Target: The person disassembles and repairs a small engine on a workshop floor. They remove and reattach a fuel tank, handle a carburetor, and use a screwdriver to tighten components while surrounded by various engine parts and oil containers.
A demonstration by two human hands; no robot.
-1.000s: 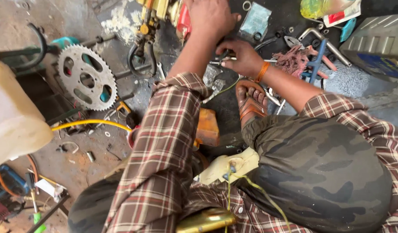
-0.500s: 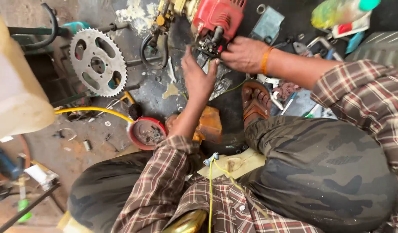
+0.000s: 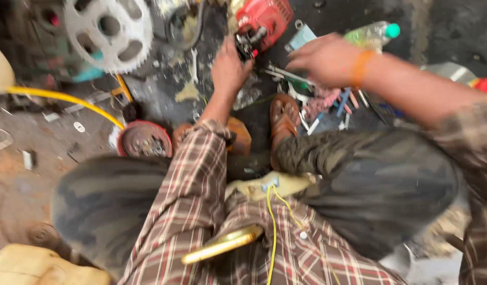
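Observation:
I squat on a dirty workshop floor. My left hand [image 3: 230,66] reaches forward and rests against the lower end of a small red engine [image 3: 262,24] at the top middle; whether it grips a part is blurred. My right hand [image 3: 325,58], with an orange band at the wrist, hovers with bent fingers above a heap of small tools [image 3: 320,100] to the right of the engine. I cannot make out anything held in it. My sandalled foot [image 3: 284,119] sits just below those tools.
A large grey sprocket [image 3: 109,29] lies at the top left, with a yellow hose [image 3: 64,100] curving under it. A red round bowl of small parts [image 3: 144,141] is beside my left knee. A clear bottle with green cap [image 3: 371,34] lies at the top right.
My view has tipped downward and blurred. My left hand stays at the red engine. My right hand has come off the engine and moved right, over the tools.

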